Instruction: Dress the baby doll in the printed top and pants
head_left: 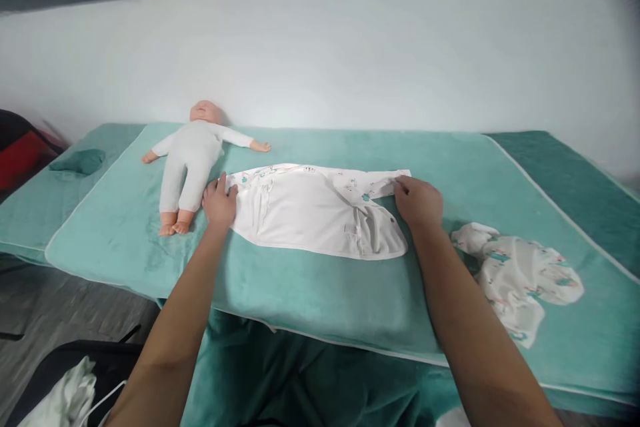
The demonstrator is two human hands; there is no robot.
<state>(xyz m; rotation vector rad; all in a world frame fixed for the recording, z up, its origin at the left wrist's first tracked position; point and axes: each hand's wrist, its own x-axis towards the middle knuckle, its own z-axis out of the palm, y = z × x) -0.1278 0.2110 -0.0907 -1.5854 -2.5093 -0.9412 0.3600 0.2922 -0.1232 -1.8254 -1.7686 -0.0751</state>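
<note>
A white baby shirt with a small coloured print on its sleeves and inner side is spread out on the green bed cover, its body opened wide. My left hand is at the left sleeve end, fingers and thumb closed on its edge. At the opposite sleeve end, my right hand pinches the cuff. The lower right part of the shirt is wrinkled, with a dark snap near its edge. Just left of my left hand lies a baby doll in a white suit, face up with arms spread.
Crumpled printed baby clothing lies to the right of my right forearm. The green cover reaches a white wall at the back. A dark green cushion is far left. A black chair holding pale cloth stands at lower left.
</note>
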